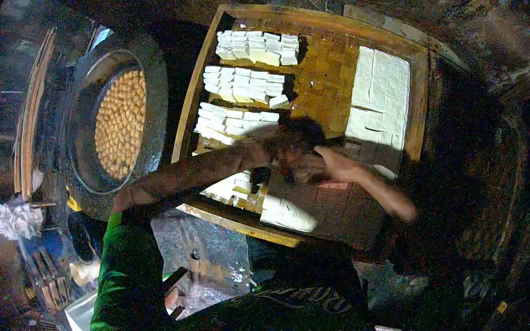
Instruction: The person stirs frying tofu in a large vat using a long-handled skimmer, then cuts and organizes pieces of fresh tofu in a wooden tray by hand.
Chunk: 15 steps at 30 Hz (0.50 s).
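Note:
My left hand (pixel 285 157) and my right hand (pixel 335 165) meet over a wooden tray with a woven base. Both are in deep shadow, so their fingers and anything between them cannot be made out. Just below them lies a shaded sheet of white tofu (pixel 290 215), its lower edge lit. Left of my left hand, small cut tofu blocks (pixel 237 120) stand in rows, partly hidden by my forearm. Beyond my right hand, larger scored tofu slabs (pixel 382 80) line the tray's right side.
The tray has a raised wooden rim (pixel 321 18). To the left is a large dark wok (pixel 96 82) filled with round golden pieces (pixel 119 123). Long wooden sticks (pixel 31 110) stand past it. Crumpled white material (pixel 10 218) and several handled tools (pixel 49 277) lie at lower left.

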Each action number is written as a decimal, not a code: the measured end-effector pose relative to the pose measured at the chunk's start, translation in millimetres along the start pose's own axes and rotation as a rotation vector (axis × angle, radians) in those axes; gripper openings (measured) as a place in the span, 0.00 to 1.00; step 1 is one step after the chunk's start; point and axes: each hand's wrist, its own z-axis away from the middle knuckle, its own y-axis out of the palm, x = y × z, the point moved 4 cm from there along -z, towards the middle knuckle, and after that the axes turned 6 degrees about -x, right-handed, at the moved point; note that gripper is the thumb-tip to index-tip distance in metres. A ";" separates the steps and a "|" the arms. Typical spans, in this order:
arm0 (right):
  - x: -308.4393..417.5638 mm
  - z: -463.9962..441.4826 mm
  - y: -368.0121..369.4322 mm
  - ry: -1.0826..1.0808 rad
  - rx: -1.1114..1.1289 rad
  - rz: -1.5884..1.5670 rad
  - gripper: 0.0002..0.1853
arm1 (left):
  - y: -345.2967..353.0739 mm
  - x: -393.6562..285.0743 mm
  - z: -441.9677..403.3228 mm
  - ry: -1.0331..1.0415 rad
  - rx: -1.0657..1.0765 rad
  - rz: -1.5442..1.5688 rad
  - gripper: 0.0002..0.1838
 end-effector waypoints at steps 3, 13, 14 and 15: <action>-20.3 -5.6 17.8 -0.033 -0.046 0.057 0.31 | 5.1 9.7 -11.5 0.084 -0.146 -0.624 0.21; -27.9 30.8 46.8 -0.299 -0.568 0.614 0.25 | 62.6 27.1 19.7 1.143 -0.305 -2.242 0.19; -24.9 36.1 48.7 -0.316 -0.613 0.663 0.25 | 67.9 24.2 22.3 1.072 -0.297 -2.209 0.18; -23.2 38.1 51.3 -0.320 -0.633 0.696 0.25 | 75.4 19.2 25.7 1.003 -0.292 -2.174 0.18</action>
